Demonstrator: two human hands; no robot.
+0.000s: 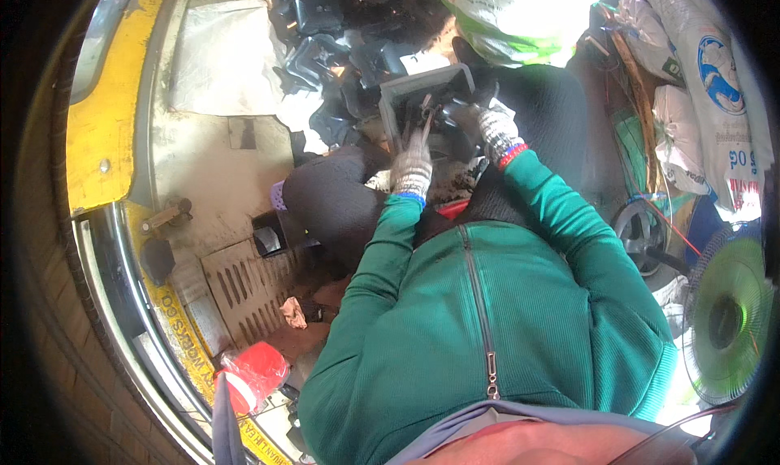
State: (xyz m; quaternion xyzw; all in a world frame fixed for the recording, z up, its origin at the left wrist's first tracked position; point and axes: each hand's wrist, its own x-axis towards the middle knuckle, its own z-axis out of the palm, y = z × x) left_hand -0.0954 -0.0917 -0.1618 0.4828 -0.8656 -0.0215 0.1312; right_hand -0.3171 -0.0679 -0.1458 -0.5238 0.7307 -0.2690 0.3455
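Both my hands wear grey knit work gloves and come out of green sleeves. My left hand (412,168) is closed around a thin dark tool whose tip reaches into a dark grey box-shaped part (418,87) held over my lap. My right hand (493,129) grips the right side of that same part, beside a black piece inside it. A heap of similar black plastic parts (329,38) lies just beyond the box. My knees in dark trousers are under the hands.
A concrete floor with a slotted drain grate (240,290) lies to the left, edged by a yellow curb (101,116). A red-capped container (256,376) stands low left. Filled white sacks (707,83) and a green fan (727,319) crowd the right.
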